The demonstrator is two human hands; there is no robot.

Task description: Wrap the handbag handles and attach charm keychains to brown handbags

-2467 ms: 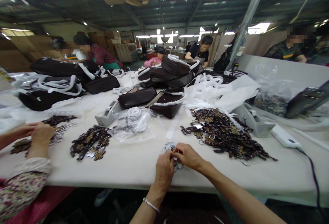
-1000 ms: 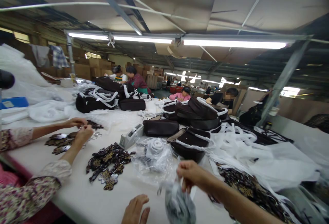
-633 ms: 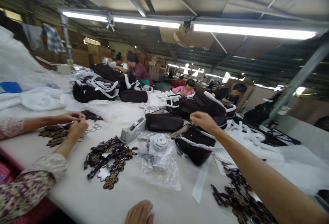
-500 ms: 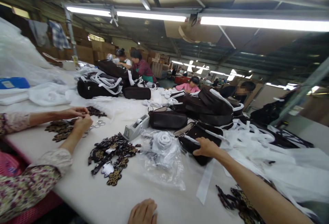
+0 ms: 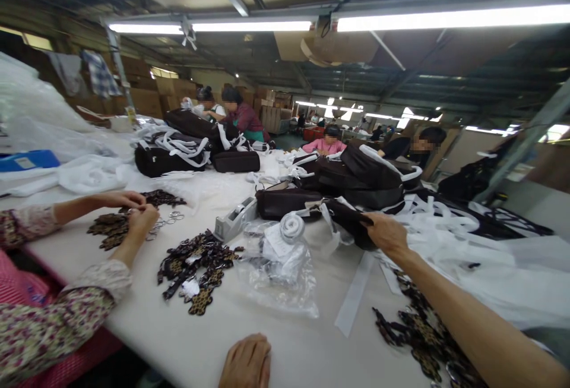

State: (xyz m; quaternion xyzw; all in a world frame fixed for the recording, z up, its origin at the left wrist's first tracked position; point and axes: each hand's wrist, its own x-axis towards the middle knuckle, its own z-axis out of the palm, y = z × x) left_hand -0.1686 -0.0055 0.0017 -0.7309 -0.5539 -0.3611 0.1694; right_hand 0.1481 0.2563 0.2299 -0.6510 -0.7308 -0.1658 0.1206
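Observation:
My right hand (image 5: 388, 234) is closed on the edge of a dark brown bag (image 5: 350, 217), which is lifted and tilted. A white strip hangs from the bag's left end. My left hand (image 5: 246, 359) lies on the table at the bottom middle, fingers together and resting flat, holding nothing. Between my hands is a clear plastic bag (image 5: 285, 281) with a rolled white strap (image 5: 292, 227) on it. A flat white strip (image 5: 355, 296) lies below the brown bag. To the right, leopard-print charms (image 5: 416, 340) lie partly under my right forearm.
More brown bags (image 5: 356, 180) are piled behind my right hand. A tape dispenser (image 5: 235, 218) stands beside a heap of leopard-print charms (image 5: 198, 269). At left, a co-worker's hands (image 5: 141, 213) work over charms and rings. White straps (image 5: 439, 227) cover the right side.
My right hand has taken hold of the brown bag and raised it, moving right and slightly up. The bag has turned from lying open to hanging tilted. My left hand stays put.

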